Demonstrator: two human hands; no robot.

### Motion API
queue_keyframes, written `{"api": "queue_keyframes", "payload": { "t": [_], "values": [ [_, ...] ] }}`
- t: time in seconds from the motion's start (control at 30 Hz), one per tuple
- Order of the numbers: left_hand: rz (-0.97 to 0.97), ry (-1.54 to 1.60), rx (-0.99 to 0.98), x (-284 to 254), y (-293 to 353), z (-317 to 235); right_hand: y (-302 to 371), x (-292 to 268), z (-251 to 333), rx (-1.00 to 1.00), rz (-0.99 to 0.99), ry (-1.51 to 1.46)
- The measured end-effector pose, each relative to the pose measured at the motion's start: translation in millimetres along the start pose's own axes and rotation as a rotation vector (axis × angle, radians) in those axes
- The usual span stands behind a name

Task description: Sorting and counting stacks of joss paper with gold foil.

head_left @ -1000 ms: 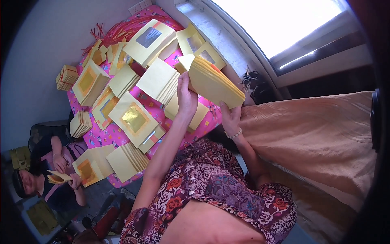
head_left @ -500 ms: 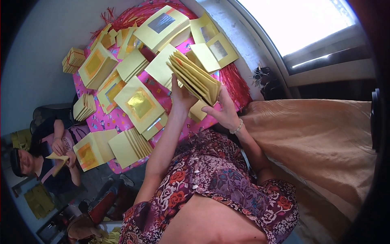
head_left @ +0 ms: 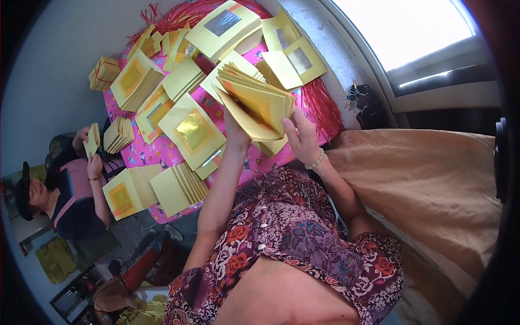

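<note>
Head view: yellow folded-paper stack (head_left: 271, 100) is clasped above pink tablecloth (head_left: 147, 154) by left hand (head_left: 236, 131), fingers mostly hidden, and half-curled right hand (head_left: 304, 136); judged light, pliable, easily creased; best gripped at opposite edges.

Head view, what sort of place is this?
Probably a room used for paper handiwork: stacks of yellow folded paper crowd a pink table, red strands lie along its edge, and another person holds a yellow piece too.
</note>
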State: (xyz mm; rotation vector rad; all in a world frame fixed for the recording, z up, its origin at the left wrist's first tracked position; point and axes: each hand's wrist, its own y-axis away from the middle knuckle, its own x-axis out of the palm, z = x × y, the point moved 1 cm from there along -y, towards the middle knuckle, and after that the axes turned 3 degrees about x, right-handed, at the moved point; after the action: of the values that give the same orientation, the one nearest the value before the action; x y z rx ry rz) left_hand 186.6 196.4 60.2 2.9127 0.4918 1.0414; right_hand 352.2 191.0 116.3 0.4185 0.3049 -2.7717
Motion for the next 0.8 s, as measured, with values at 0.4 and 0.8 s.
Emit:
{"api": "queue_keyframes", "payload": {
  "t": [0.4,0.8],
  "values": [
    [-0.157,0.273,-0.134,11,0,-12,-2,1,-16,0.056,-0.045,-0.077],
    [-0.2,0.199,0.07,-115,22,-15,-31,59,3,-0.031,0.392,-0.197]
  ]
}}
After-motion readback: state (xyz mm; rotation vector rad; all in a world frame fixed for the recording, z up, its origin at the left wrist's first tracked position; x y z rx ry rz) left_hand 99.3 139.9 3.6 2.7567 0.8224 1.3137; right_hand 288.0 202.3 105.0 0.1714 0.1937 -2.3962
